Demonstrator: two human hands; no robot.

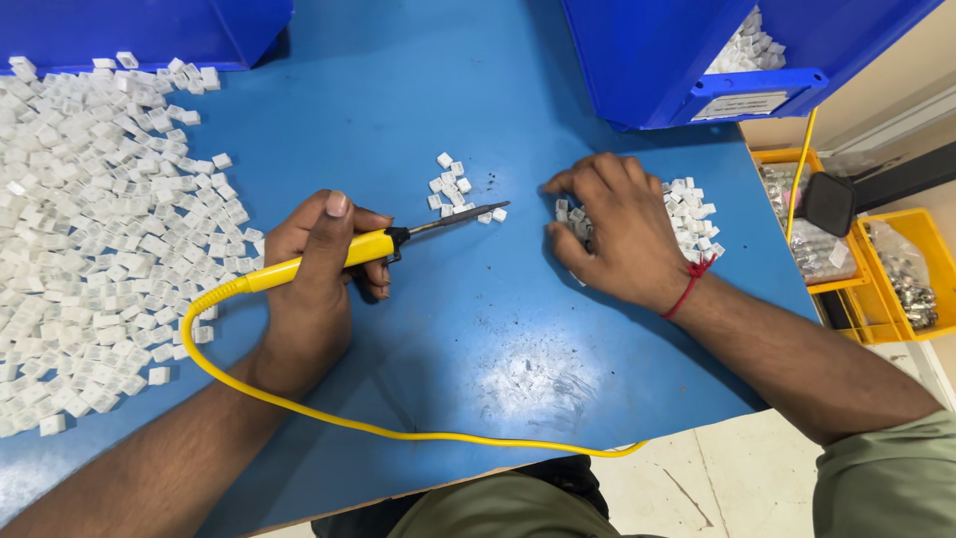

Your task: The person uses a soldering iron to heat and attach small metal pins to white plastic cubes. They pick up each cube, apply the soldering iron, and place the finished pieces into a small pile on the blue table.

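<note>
My left hand point(317, 274) grips a yellow-handled soldering iron point(383, 242); its dark metal tip points right at a small cluster of white plastic pieces point(450, 186) on the blue table point(478, 329). The iron's yellow cord point(329, 418) loops toward the table's front edge. My right hand point(612, 234), with a red thread at the wrist, lies palm down over a second pile of white pieces point(689, 214), fingers curled into its left side.
A wide spread of several white pieces point(95, 239) covers the table's left. Blue bins stand at the back left point(149, 30) and back right point(677, 60), the right one holding white pieces. Yellow trays point(896, 269) with bagged metal parts sit off the right edge.
</note>
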